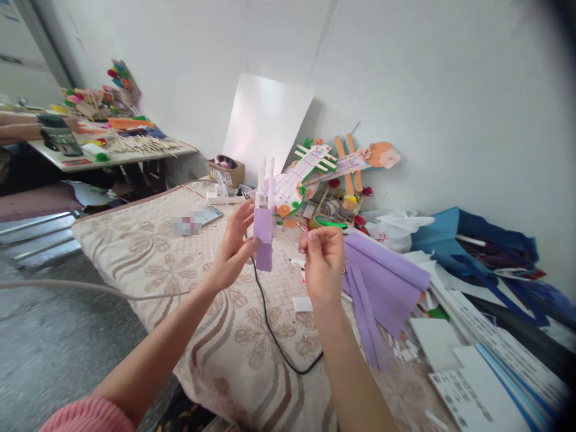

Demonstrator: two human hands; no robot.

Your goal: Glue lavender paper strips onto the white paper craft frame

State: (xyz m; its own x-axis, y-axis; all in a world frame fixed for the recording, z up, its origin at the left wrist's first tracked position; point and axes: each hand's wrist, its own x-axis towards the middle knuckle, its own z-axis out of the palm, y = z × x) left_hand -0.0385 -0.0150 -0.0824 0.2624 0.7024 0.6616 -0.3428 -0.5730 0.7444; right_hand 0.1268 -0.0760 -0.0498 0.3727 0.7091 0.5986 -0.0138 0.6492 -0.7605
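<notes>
My left hand (234, 249) is closed at the side of a small craft piece (263, 240), with thumb and fingers against its edge. The lower part of this piece is wrapped in purple paper, and pale upright strips stick up from its top. To the right of it, apart from the piece, my right hand (323, 258) is raised with thumb and fingers pinched together. Whatever sits between those fingertips is too small to make out. Behind the right hand is a green roll of tape (335, 224). Purple crepe paper (382, 282) lies just right of that hand.
A patterned cloth covers the table (216, 342). On it are a phone (209, 215), a black cable (274, 345) and a power strip (225, 198). Decorated paper instruments (292, 183) lean at the wall. White boards (472, 384) and a blue bag (477, 240) lie right. Another person's arm (20, 129) shows left.
</notes>
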